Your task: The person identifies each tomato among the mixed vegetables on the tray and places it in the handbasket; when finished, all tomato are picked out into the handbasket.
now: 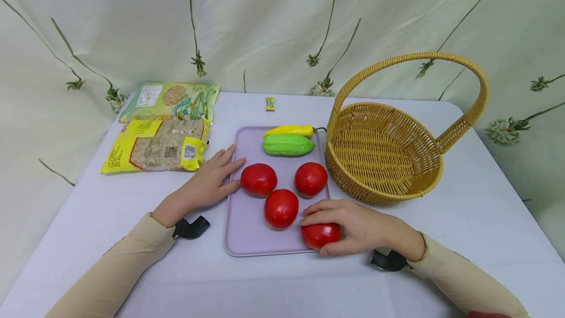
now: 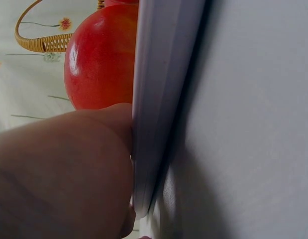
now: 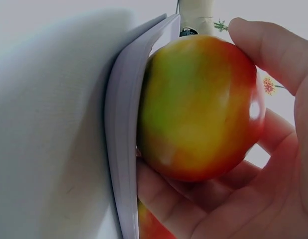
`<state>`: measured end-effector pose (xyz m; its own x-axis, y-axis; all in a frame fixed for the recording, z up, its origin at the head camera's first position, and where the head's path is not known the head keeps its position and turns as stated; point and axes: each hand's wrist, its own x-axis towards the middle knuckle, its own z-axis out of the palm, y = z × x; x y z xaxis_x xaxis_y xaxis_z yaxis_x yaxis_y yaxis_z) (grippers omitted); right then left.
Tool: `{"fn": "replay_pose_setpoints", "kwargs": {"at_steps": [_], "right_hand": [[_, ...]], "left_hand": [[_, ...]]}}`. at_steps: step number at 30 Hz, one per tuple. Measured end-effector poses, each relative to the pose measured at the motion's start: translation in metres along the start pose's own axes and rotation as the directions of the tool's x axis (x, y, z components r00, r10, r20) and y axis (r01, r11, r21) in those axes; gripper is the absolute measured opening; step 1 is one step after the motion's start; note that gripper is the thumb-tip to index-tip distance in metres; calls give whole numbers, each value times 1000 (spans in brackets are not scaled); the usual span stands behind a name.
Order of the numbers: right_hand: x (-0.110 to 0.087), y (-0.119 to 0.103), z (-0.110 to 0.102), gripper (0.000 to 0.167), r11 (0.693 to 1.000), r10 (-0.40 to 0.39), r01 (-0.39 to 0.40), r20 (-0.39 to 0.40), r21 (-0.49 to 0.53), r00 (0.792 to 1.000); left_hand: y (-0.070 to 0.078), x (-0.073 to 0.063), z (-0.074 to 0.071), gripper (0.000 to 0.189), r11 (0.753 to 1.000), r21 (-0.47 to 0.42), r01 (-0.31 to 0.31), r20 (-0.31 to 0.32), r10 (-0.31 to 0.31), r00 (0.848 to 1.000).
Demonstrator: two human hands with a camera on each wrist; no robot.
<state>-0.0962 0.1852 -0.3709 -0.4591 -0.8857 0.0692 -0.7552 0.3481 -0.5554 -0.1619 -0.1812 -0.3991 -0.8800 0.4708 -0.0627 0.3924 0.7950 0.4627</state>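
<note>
My right hand (image 1: 348,224) has its thumb and fingers curled round a red apple (image 3: 201,107) at the near right corner of a lilac tray (image 1: 251,244). The right wrist view shows the apple's yellow-green underside beside the tray rim. With fingers spread, my left hand (image 1: 209,183) rests at the tray's left edge, thumb close to another red apple (image 1: 259,179). Two more red apples, one central (image 1: 281,209) and one to the right (image 1: 311,179), sit on the tray. At its far end lie a green carambola-like fruit (image 1: 289,145) and a yellow pepper (image 1: 289,131).
A wicker basket (image 1: 353,185) with a tall arched handle stands against the tray's right side. Back left are a yellow food bag (image 1: 154,146) and a green food bag (image 1: 176,99). One small yellow packet (image 1: 270,104) lies behind the tray, near the floral cloth.
</note>
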Motion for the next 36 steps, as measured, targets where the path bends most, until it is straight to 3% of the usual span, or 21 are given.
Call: {"fn": "replay_pose_setpoints", "kwargs": {"at_steps": [7,19,27,36], "right_hand": [[-1,0,-2,50,1000,-16,16,-26,2,1000],[-11,-3,-24,52,1000,13,-15,-186,-6,983],[-23,-1,-48,56,996,-20,-17,-401,-87,916],[-30,11,-65,63,989,70,-129,-520,-78,851]], "left_hand": [[0,0,0,61,1000,2,3,1,-3,1000],[-1,1,1,61,1000,10,3,1,-3,1000],[0,1,1,61,1000,8,5,6,-5,1000],[2,0,-1,61,1000,10,5,6,-5,1000]]}}
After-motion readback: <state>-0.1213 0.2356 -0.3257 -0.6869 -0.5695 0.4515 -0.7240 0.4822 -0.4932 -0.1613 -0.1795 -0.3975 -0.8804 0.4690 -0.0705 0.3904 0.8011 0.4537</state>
